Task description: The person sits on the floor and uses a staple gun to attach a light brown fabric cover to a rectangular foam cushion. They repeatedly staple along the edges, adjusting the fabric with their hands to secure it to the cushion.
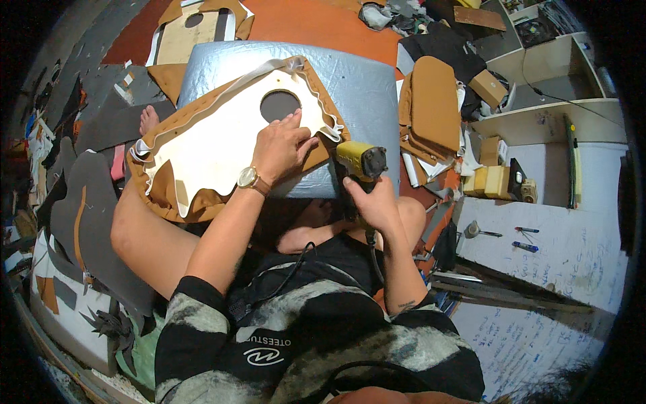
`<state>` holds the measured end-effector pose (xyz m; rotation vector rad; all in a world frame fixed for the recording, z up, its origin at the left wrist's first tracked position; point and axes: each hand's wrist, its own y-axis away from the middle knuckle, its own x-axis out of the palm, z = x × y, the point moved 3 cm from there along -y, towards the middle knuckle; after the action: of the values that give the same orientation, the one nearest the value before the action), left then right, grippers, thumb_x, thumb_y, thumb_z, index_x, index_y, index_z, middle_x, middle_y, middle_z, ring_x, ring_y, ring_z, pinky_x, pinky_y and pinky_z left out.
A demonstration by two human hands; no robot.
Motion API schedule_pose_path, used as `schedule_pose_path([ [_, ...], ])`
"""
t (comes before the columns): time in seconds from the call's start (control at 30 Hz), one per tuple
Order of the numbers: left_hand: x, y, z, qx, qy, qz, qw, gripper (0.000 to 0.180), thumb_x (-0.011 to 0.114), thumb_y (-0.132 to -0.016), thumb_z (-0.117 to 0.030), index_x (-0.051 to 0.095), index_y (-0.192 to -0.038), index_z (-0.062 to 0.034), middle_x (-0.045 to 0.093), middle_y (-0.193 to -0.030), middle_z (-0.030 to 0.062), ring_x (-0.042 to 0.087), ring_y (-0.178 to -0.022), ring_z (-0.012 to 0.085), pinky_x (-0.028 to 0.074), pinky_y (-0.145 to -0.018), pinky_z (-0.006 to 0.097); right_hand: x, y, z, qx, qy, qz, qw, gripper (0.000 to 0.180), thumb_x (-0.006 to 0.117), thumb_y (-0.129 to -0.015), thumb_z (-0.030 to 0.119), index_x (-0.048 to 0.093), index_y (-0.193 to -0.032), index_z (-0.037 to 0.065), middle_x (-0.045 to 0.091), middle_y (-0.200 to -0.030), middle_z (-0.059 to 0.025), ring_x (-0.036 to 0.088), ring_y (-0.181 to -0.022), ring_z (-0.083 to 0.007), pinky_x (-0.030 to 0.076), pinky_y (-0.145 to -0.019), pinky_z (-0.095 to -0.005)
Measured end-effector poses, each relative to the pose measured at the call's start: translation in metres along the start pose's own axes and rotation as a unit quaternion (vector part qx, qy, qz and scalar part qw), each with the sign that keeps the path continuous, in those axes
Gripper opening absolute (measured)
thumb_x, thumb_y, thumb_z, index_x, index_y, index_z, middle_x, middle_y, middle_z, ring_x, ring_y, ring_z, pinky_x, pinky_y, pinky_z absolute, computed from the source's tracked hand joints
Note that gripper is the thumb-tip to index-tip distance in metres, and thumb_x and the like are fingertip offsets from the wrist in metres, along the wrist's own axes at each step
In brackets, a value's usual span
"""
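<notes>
A wooden panel (222, 145), pale on its bare back and wrapped in tan upholstery along its edges, lies tilted across a silver-grey padded block (367, 87) and my left leg. It has a round hole (279, 106) near its far right end. White edging (202, 111) runs wavy along the border, with tan fabric folded over at the near left. My left hand (286, 145), wearing a watch, rests on the panel beside the hole, fingers stretched out. My right hand (373, 202) is wrapped round a yellow and black staple gun (360, 160), its nose by the panel's right edge.
Finished-looking tan cushions (431, 108) lie to the right. Another tan-edged panel (192, 37) lies at the far left. Beside me on the right, a white board (538, 229) carries markers, yellow blocks (494, 182) and a small tool. Grey sheet material (87, 222) spreads at left.
</notes>
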<state>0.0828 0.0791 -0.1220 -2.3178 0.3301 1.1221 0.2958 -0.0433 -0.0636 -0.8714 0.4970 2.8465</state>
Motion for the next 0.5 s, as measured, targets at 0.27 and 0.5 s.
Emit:
schedule_pose_path([
  [0.27,0.001,-0.001,0.003,-0.007,-0.018,0.010,1.000,0.033,0.077,-0.095,-0.043,0.077,-0.089,-0.0107,0.069,-0.145,0.0193,0.074,-0.118,0.0352,0.060,-0.094,0.045,0.015,0.000,0.011,0.010,0.032,0.007,0.999,0.044,0.080,-0.091,0.037,0.077,-0.104,-0.005,0.078,-0.098,-0.0278,0.076,-0.098,-0.0454,0.059,-0.086,-0.0491],
  [0.5,-0.006,-0.009,0.006,-0.047,0.015,0.082,0.995,0.033,0.076,-0.095,-0.045,0.080,-0.091,-0.0130,0.069,-0.143,0.0199,0.073,-0.119,0.0356,0.059,-0.095,0.046,0.033,0.004,-0.001,0.001,0.152,0.006,0.988,0.044,0.080,-0.090,0.037,0.077,-0.103,-0.005,0.078,-0.101,-0.0293,0.075,-0.102,-0.0468,0.058,-0.090,-0.0495],
])
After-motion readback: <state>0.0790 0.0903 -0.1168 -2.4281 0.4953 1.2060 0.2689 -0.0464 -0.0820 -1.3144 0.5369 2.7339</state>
